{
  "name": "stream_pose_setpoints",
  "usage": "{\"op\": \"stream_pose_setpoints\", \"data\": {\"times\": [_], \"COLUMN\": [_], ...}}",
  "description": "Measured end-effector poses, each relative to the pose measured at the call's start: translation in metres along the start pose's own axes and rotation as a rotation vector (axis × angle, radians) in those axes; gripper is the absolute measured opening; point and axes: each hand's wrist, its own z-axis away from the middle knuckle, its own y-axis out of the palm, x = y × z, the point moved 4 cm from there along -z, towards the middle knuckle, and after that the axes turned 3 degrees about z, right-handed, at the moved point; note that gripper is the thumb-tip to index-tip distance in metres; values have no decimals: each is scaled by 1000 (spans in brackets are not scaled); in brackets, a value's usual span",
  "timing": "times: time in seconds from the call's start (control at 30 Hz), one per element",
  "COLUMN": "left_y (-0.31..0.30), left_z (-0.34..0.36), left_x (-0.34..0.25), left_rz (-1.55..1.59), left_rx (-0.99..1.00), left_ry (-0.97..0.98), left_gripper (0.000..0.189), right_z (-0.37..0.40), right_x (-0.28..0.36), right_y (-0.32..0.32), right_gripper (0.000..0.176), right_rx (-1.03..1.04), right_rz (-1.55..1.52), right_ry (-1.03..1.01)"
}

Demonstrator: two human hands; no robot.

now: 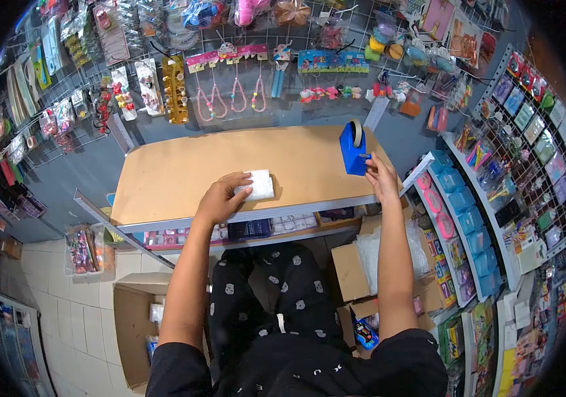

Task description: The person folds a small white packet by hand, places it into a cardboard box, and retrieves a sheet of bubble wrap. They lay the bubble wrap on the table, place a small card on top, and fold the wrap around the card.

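On the wooden tabletop (pixel 183 172) lies a small white folded packet (pixel 260 185), wrapped in something that looks like plastic or paper. My left hand (pixel 222 197) holds it down from the left, thumb along its near side and fingers over its top. Toward the right end of the table stands a blue tape dispenser (pixel 351 153) with a roll of tape (pixel 357 133) in it. My right hand (pixel 381 177) is at the dispenser's front end, fingertips bent close together by its cutter. Any tape between those fingertips is too small to make out.
Hair ties and beaded bracelets (pixel 233 99) hang on a wire grid behind the table. A shelf with trays of goods (pixel 250 228) sits under the tabletop. Open cardboard boxes (pixel 130 317) stand on the floor beside my legs. Blue bins (pixel 465 205) line the right.
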Motion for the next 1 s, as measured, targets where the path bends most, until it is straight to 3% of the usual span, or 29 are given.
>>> {"op": "stream_pose_setpoints", "data": {"times": [0.53,0.63,0.73,0.87,1.0], "left_y": [0,0,1,-1,0], "left_z": [0,0,1,0,-1], "left_x": [1,2,2,0,2], "left_rz": [-21,-8,-24,-32,-36], "left_rx": [-17,-20,-18,-23,-26], "left_ry": [17,16,15,14,21], "left_gripper": [29,29,29,29,28], "right_z": [16,7,-1,30,49], "right_x": [33,30,20,23,-4], "right_y": [24,19,5,8,29], "right_gripper": [23,23,23,19,16], "right_rx": [-217,-180,-200,-205,70], "right_rz": [844,883,1021,888,311], "right_ry": [-377,-508,-473,-509,-430]}}
